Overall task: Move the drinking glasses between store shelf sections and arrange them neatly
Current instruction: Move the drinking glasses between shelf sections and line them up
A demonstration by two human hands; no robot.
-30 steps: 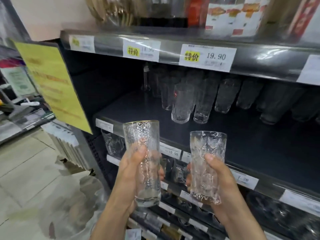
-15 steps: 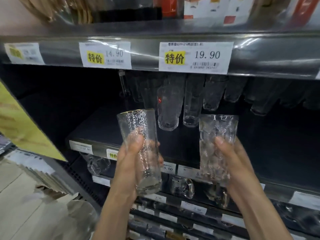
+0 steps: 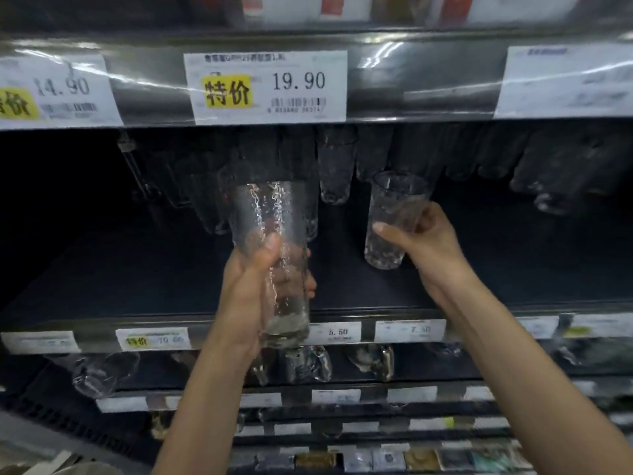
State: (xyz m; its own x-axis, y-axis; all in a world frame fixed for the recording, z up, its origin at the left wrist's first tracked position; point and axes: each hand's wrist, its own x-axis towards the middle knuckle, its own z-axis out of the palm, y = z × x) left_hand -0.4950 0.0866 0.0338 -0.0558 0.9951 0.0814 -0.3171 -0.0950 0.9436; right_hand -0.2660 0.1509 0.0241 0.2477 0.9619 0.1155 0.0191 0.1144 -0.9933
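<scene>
My left hand point(image 3: 253, 289) grips a tall textured glass point(image 3: 270, 231) upright, in front of the dark shelf's front edge. My right hand point(image 3: 428, 248) holds a second, shorter-looking textured glass point(image 3: 390, 214) further in, over the dark shelf point(image 3: 137, 275), its base close to the shelf surface; I cannot tell whether it touches. A row of clear drinking glasses point(image 3: 335, 166) stands at the back of the same shelf, dim and partly hidden under the upper shelf rail.
The upper shelf rail point(image 3: 428, 77) with price labels (14.90, 19.90) hangs low above the glasses. Lower shelves hold glass mugs point(image 3: 308, 365) and more labels. The dark shelf's left part holds a thin upright item point(image 3: 130, 166) at the back.
The view has closed in on the shelf. My right hand has carried its glass forward and into the shelf, lower and deeper. My left hand keeps its glass near the front edge.
</scene>
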